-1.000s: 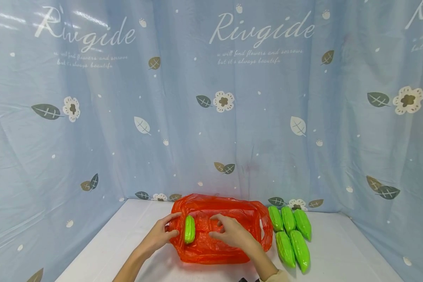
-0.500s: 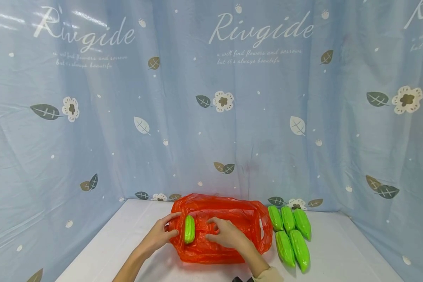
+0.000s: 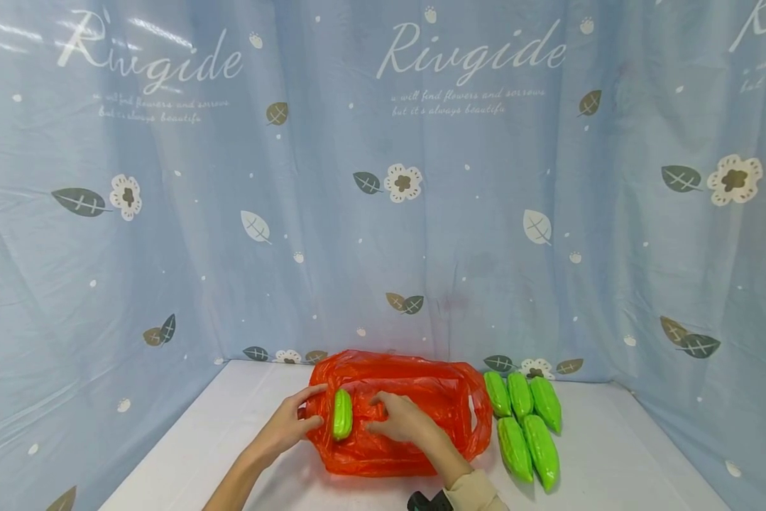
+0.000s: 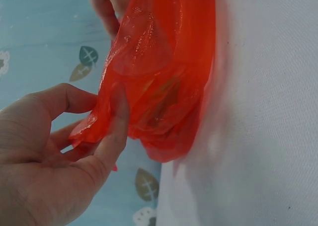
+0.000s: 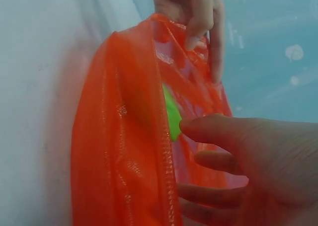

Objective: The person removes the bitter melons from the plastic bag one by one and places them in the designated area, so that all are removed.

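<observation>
A red plastic bag [image 3: 383, 465] lies with its mouth spread upward in the head view. My left hand [image 3: 285, 426] holds its left edge; in the left wrist view, thumb and fingers of the left hand [image 4: 54, 161] close around the thin red film. Inside the bag's left part stands one light green, ribbed, elongated piece like a bitter melon [image 3: 342, 414]. Over the bag's middle, my right hand [image 3: 402, 419] has its fingers loosely bent, holding nothing. The right wrist view shows the right hand [image 5: 263, 156] at the bag's opening, the green piece [image 5: 171, 114] partly hidden behind the film.
Right of the bag, several similar green ribbed pieces [image 3: 528, 436] lie in two rows on the white table [image 3: 613, 454]. A black object [image 3: 430, 501] shows at the bottom edge beside the right sleeve. A patterned blue curtain [image 3: 459, 234] hangs around the table.
My right hand has shifted left over the bag, closer to the green piece inside. The left hand and the bag look unmoved.
</observation>
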Available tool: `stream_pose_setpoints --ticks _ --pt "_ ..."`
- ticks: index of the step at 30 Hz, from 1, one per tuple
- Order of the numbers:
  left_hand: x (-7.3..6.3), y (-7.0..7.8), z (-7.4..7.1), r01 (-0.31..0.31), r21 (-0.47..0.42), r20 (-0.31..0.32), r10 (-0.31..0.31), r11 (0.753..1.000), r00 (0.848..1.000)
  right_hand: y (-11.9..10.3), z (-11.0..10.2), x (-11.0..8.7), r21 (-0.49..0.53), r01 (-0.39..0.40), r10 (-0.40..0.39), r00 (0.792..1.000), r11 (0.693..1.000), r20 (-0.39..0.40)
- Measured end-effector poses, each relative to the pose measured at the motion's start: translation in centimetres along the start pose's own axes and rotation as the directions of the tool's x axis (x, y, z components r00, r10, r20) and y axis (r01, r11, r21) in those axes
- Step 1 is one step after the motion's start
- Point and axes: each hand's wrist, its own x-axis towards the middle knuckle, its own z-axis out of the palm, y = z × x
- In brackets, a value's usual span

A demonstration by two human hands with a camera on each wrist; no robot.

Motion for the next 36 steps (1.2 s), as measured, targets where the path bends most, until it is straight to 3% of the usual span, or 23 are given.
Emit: stream_pose_setpoints --ticks 19,36 --pt "-0.2 0.4 -0.1 0.010 0.019 -0.002 -0.010 1.000 1.000 -0.8 1.2 2.0 0.007 -0.062 0.062 0.998 0.998 0.009" --pt "0.0 0.3 -0.2 0.009 0.032 0.018 -0.009 0.999 1.000 -1.9 2.8 2.6 0.108 -0.056 0.063 0.996 0.993 -0.061"
